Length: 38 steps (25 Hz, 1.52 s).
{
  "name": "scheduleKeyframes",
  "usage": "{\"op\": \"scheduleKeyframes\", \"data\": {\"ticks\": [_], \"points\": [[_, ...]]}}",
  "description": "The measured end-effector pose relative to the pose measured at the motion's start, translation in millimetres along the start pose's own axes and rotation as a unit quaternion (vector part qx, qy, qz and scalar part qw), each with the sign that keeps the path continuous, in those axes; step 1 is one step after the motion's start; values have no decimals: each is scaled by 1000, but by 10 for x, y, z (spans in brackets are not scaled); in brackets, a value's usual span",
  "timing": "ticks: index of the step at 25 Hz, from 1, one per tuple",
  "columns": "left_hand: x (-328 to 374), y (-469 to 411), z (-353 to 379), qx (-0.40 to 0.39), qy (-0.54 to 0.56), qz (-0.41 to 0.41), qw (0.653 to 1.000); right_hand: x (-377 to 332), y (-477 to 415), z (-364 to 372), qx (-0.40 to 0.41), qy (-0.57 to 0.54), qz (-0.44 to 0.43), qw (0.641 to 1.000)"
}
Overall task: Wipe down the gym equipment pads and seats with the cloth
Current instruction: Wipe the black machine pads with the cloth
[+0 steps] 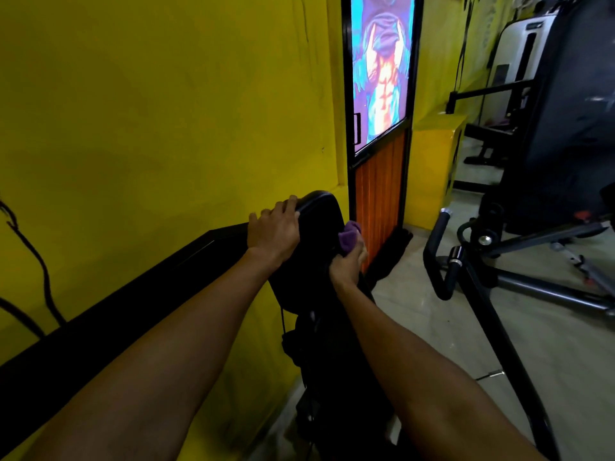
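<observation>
The purple cloth (348, 235) is bunched against the right side of an upright black pad (321, 212), just below its rounded top. The right hand (347, 266) grips the cloth from beneath, fingers curled round it and pressing it to the pad. The left hand (274, 229) holds the pad's upper left edge, fingers hooked over the top and thumb out to the side. The pad stands on a dark frame (332, 344) that runs down between both forearms.

Just left of it is a yellow wall (166, 111) with a black ledge (133, 294) along it. Behind the pad stands a door (379, 197) with an orange lower panel and a bright poster (382, 71) above. To the right, on the pale floor (549, 344), stand more black machines, one with a padded handle (439, 234).
</observation>
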<state>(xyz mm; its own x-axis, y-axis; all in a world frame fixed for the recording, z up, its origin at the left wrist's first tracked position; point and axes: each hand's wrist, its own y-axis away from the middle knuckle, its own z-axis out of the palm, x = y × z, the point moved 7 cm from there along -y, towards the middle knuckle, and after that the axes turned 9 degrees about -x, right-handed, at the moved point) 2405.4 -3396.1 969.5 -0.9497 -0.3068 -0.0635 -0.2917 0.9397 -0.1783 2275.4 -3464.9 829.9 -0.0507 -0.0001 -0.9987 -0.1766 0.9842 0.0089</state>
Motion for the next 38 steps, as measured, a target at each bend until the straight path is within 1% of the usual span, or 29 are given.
{"op": "scheduleKeyframes", "data": {"ticks": [2,3,5,7,9,11,13,15,18,19,21,24,26,28,30,31,32,33,35,36,38], "points": [[34,64,-26,3,-78,-10,997,7,113,-127,-13,8,-26,1000],[74,103,-48,10,-122,0,992,27,157,-180,-14,18,-35,999],[296,205,-87,26,-208,46,977,119,212,-266,-28,49,-30,998],[609,286,-51,26,-262,110,958,273,255,-328,-58,84,-8,995],[871,313,89,-14,-310,147,939,392,274,-412,-67,94,-1,993],[975,288,294,-57,-357,153,920,468,265,-403,-87,97,-2,991],[944,216,515,-78,-378,153,910,579,293,-300,-129,130,-18,983],[801,133,659,-75,-383,150,909,729,395,-200,-154,165,-49,973],[631,36,865,-31,-421,162,892,943,454,-130,-142,206,-120,961],[608,9,909,-18,-434,163,886,994,384,-90,-145,224,-131,955],[658,-28,931,-4,-438,174,882,1034,186,-58,-134,242,-126,953],[692,0,902,5,-447,163,880,1052,-36,-29,-108,234,-124,958],[696,-13,889,3,-448,162,879,1036,-279,-86,-84,227,-102,965],[708,9,872,1,-442,164,882,1078,-627,-249,-73,222,-29,972],[701,10,866,8,-444,161,882,1080,-895,-388,-97,212,68,970],[701,0,868,7,-446,160,881,1043,-925,-392,-109,236,79,962],[709,-2,874,4,-448,160,879,989,-862,-356,-108,275,54,954],[722,1,882,2,-450,161,878,959,-720,-300,-96,304,5,948],[732,7,880,6,-451,161,878,984,-275,-213,-77,308,-105,943],[727,3,877,11,-450,161,878,1057,-111,-202,-85,302,-133,940],[719,-3,882,13,-454,162,876,1121,-148,-214,-107,295,-131,940]]}}
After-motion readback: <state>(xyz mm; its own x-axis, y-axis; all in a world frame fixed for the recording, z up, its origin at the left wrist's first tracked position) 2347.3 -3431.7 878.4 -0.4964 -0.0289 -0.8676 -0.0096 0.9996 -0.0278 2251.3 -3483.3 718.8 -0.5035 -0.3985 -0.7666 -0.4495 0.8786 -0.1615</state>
